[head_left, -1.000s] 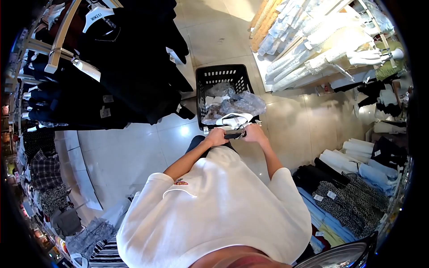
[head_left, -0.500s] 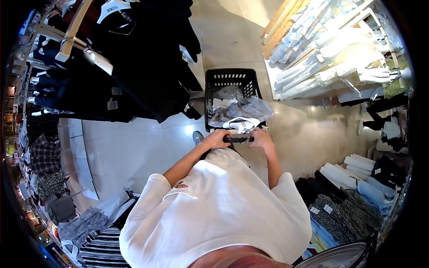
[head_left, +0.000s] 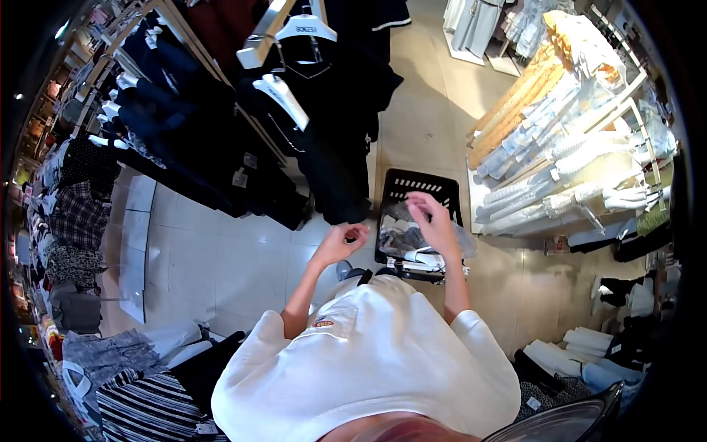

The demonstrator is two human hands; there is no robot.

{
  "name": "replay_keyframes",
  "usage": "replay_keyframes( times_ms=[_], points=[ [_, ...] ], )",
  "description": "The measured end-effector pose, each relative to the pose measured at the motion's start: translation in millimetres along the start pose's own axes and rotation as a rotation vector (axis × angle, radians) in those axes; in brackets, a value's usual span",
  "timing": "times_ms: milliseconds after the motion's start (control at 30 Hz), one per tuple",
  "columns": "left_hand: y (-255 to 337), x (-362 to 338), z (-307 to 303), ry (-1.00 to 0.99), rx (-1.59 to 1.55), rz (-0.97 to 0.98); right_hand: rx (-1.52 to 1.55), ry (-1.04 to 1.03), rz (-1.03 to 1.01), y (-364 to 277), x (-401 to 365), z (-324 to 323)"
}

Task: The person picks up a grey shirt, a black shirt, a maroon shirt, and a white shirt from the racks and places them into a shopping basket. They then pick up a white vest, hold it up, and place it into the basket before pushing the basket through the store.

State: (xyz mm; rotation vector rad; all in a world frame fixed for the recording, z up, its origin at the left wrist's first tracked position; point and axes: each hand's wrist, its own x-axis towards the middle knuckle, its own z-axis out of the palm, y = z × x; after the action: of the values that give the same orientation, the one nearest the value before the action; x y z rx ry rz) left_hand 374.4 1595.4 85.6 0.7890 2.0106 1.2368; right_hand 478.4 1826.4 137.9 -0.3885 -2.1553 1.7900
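My left hand (head_left: 337,244) is raised with loosely curled fingers just below the hem of a black garment (head_left: 335,173); nothing shows in its grip. That garment hangs from a white hanger (head_left: 283,102) at the end of a rack. My right hand (head_left: 436,225) is over a black plastic basket (head_left: 421,177), its fingers bent and parted, holding nothing visible. Inside the basket lie clear plastic bags (head_left: 400,234) and white hangers (head_left: 426,258). A second white hanger (head_left: 306,27) carries dark clothing behind the first.
Dark clothes (head_left: 184,125) fill the rack on my left. Pale and orange-yellow clothes (head_left: 512,121) hang on my right. Folded clothes lie close behind me on both sides, including a striped garment (head_left: 151,401). Tiled floor (head_left: 221,250) runs between the displays.
Both hands have let go of the dark bar-shaped item at the basket's near edge and moved apart, upward. The view has shifted, with the rack's end and hanging black garment now closer ahead.
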Motion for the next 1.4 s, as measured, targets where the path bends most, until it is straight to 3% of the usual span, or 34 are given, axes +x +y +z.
replay_keyframes(
  times_ms=[100,233,333,433,467,533,700,733,767,833,933,1033,1100,1167,1267,1400],
  points=[
    [25.8,-7.8,-31.0,0.241,-0.048,0.065,0.071,-0.021,-0.119,-41.5,33.5,41.2],
    [25.4,-9.0,-56.0,0.397,-0.182,0.158,-0.111,-0.104,-0.319,-74.2,67.8,94.5],
    [22.1,-8.8,-65.9,0.415,-0.056,0.22,-0.108,-0.196,-0.232,-93.5,65.8,126.2],
    [-6.2,-8.7,-64.2,0.609,0.132,0.313,-0.016,-0.301,-0.184,-115.7,51.4,149.1],
    [-39.3,-12.9,-66.3,0.508,0.006,0.15,0.008,-0.343,-0.211,-105.5,49.3,163.5],
    [-70.7,-40.3,-72.2,0.387,0.011,0.149,-0.061,-0.42,-0.16,-119.0,41.7,174.5],
    [-61.7,-47.7,-101.6,0.516,-0.046,0.124,-0.021,-0.555,-0.056,-137.3,45.5,182.0],
    [-56.6,-44.4,-103.0,0.56,-0.041,0.128,0.005,-0.461,-0.166,-120.5,47.0,190.9],
    [-50.6,-42.7,-103.3,0.602,-0.033,0.139,0.005,-0.461,-0.163,-114.5,48.1,192.7],
    [-39.8,-39.0,-96.9,0.69,0.005,0.168,0.022,-0.237,-0.193,-109.0,51.7,193.8],
    [-29.3,-29.3,-72.4,0.791,0.113,0.239,-0.009,-0.182,-0.131,-115.9,62.9,180.8],
    [-18.4,-19.3,-49.3,0.677,0.159,0.237,-0.108,-0.147,-0.133,-116.4,76.1,161.8],
    [3.0,-12.2,-45.2,0.481,-0.08,0.1,-0.173,-0.081,-0.242,-105.2,85.4,150.9],
    [35.2,-3.0,-47.8,0.394,0.149,0.246,-0.253,-0.054,-0.238,-106.0,92.8,131.6],
    [47.7,2.2,-49.9,0.233,0.09,0.247,-0.485,0.025,-0.308,-98.2,112.5,100.7],
    [28.0,5.2,-58.5,0.387,0.084,0.229,-0.863,0.192,-0.349,-103.9,133.4,80.9]
  ],
)
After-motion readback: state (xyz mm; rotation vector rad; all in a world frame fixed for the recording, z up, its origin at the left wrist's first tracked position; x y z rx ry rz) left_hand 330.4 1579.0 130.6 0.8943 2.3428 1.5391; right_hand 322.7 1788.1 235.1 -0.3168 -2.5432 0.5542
